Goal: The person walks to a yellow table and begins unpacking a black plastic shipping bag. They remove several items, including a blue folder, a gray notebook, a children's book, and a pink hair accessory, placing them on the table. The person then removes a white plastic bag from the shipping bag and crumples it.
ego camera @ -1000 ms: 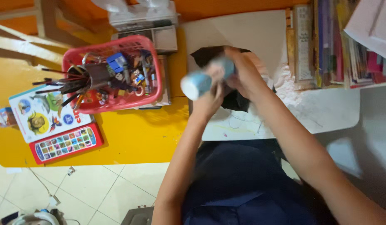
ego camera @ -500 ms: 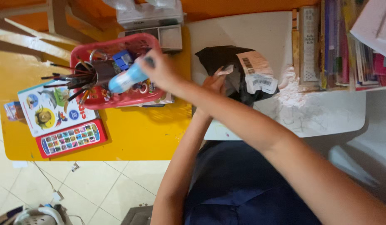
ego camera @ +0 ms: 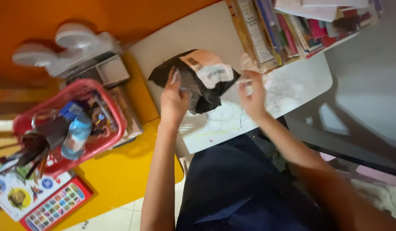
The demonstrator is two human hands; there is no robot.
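1. Your left hand point(ego camera: 174, 99) rests on the black plastic bag point(ego camera: 197, 81); its fingers point(ego camera: 172, 80) curl around the bag's left edge, gripping it.
2. Your right hand point(ego camera: 252, 95) sits just right of the bag, fingers half closed; whether they pinch anything cannot be told through the blur.
3. The bag lies on the white desk point(ego camera: 300, 83), between your two hands, paper labels uppermost.
4. Well left of your left fingers, a blue bottle point(ego camera: 77, 135) lies in the red basket point(ego camera: 114, 115).
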